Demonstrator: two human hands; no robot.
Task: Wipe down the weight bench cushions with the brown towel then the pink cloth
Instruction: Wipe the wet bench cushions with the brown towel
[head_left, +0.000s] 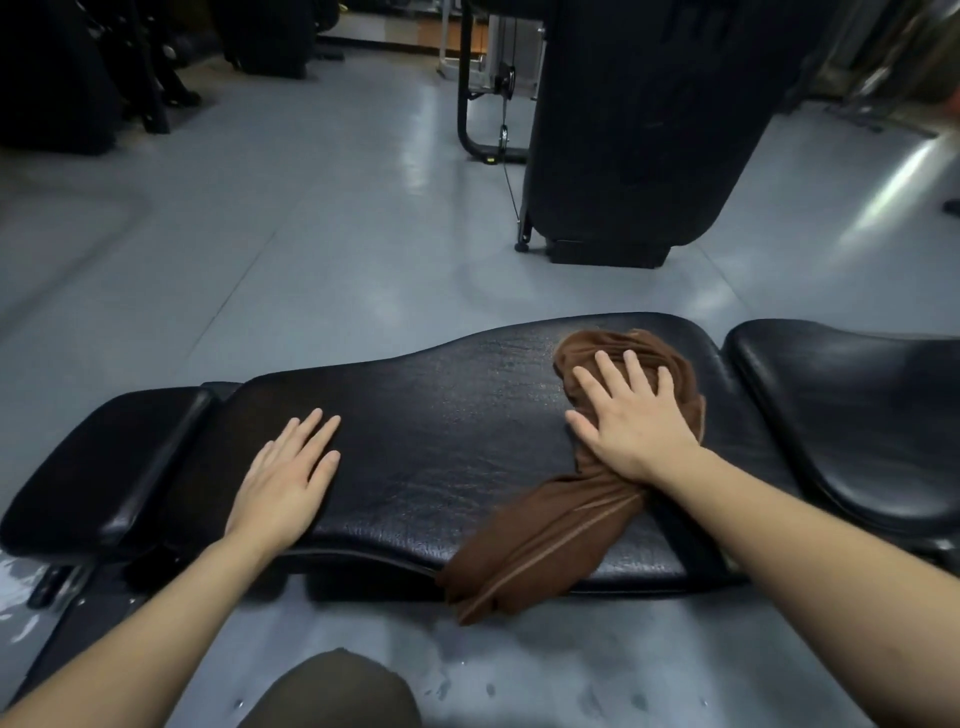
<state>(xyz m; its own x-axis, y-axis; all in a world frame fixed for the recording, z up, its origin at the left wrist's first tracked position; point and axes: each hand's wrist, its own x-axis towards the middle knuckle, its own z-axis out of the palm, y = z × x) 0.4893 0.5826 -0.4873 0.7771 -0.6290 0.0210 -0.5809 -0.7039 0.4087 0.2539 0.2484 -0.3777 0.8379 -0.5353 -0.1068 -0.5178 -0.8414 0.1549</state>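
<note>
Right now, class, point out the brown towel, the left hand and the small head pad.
brown towel (540, 540), head view, its trailing folds.
left hand (283, 480), head view, its back.
small head pad (104, 467), head view, its top.

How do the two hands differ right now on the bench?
The right hand presses flat on the brown towel, fingers spread; the left hand rests bare on the long cushion, fingers together. The right sits near the seat pad, the left near the small end pad. Both lie palm down with straight fingers.
</note>
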